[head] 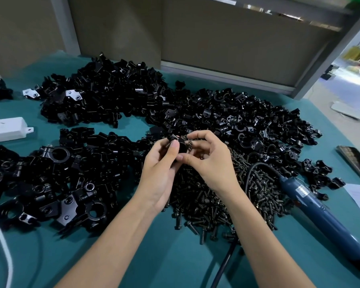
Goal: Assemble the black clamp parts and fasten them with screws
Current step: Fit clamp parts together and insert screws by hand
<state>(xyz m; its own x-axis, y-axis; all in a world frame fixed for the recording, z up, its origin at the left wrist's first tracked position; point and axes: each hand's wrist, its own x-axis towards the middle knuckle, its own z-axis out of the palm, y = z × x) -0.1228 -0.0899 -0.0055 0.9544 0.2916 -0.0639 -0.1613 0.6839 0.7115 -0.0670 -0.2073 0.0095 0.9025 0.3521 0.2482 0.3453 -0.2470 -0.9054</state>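
**Desk:** What is being held, and where?

**Photographer:** One black clamp part (180, 144), mid-frame above the teal counter (175, 258). Two hands grip it: the left hand (160, 166) curls round it, and the right hand (209, 161) pinches its right side.

**Desk:** Around it?

**Photographer:** One screw pile (206, 202) at 5 o'clock. Three clamp heaps: far-left heap (104, 94) at 11, right heap (243, 119) at 2, near-left heap (50, 179) at 8. One blue power screwdriver (314, 204) at 4.

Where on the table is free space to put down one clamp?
Bare green mat lies below the screw pile, between the left forearm and right forearm, and between that forearm and the blue screwdriver. A narrow strip separates the far parts pile from the near left clamps. The middle is crowded.
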